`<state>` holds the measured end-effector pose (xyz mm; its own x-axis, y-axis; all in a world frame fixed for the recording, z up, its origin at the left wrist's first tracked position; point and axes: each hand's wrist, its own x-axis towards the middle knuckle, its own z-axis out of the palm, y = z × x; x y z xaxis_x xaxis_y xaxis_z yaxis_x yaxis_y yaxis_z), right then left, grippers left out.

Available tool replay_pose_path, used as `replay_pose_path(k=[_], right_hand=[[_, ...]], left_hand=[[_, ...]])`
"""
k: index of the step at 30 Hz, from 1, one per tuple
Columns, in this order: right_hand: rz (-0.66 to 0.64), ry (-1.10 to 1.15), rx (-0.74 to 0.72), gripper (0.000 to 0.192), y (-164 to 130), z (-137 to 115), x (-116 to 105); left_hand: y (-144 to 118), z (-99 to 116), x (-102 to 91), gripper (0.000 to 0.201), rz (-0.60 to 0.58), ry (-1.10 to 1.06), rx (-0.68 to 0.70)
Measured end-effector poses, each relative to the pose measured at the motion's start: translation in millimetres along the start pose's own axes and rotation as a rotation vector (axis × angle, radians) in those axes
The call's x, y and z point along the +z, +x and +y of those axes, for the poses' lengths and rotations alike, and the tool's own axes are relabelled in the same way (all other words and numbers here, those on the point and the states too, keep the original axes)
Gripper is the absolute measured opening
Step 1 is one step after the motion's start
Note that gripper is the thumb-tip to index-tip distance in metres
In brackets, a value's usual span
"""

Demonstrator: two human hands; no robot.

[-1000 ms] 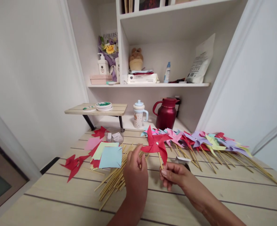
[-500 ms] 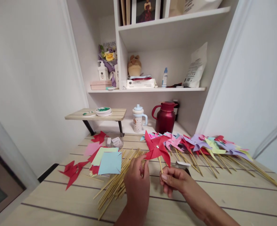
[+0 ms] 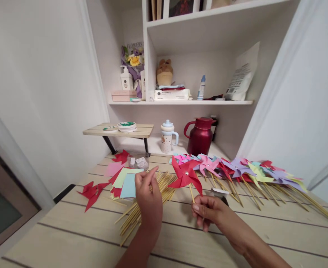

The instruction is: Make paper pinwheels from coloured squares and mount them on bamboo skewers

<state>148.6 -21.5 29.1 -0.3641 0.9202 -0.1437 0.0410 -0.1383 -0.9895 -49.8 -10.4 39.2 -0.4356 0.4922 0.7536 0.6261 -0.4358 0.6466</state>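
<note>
Above the near part of the bench [image 3: 194, 245], head view: a red pinwheel [image 3: 186, 173] is held raised on its thin stick [image 3: 192, 193], head uppermost and facing the wearer. The right hand [image 3: 210, 211] is closed on the lower stick, pinching it between thumb and fingers. The left hand [image 3: 150, 199], to the left of the pinwheel and apart from it, is empty and partly open, with the index finger extended and the other fingers loosely bent; whether it touches the bundle of sticks [image 3: 131, 220] beneath cannot be told.

Left of the bundle lie overlapping paper sheets, among them a blue sheet [image 3: 128, 185], a light green sheet [image 3: 121, 179] and a pink sheet [image 3: 112, 169]. Beside these rests a red folded paper shape [image 3: 91, 192]; a second red shape [image 3: 122, 156] lies farther back, near a clear container [image 3: 142, 163] with small white pieces. To the right, finished pinwheels [image 3: 238, 166] in purple, pink, red and yellow lie in an overlapping row, their sticks pointing toward the lower right. Behind the bench surface stand a handled cup [image 3: 166, 141] and a dark red jug [image 3: 200, 137].
</note>
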Motion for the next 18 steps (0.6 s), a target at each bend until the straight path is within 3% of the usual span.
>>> replay_pose_path(k=[3, 7, 18], right_hand=[[-0.067, -0.047, 0.034, 0.048, -1, 0, 2], [-0.123, -0.078, 0.069, 0.048, -4, -3, 7], [-0.164, -0.069, 0.069, 0.047, -10, -9, 9]], left_hand=[[8, -9, -3.1, 0.047, 0.056, 0.077, 0.109], [5, -6, -3.7, 0.065, -0.003, 0.172, 0.187], [1, 0, -2.0, 0.061, -0.138, 0.249, 0.206]])
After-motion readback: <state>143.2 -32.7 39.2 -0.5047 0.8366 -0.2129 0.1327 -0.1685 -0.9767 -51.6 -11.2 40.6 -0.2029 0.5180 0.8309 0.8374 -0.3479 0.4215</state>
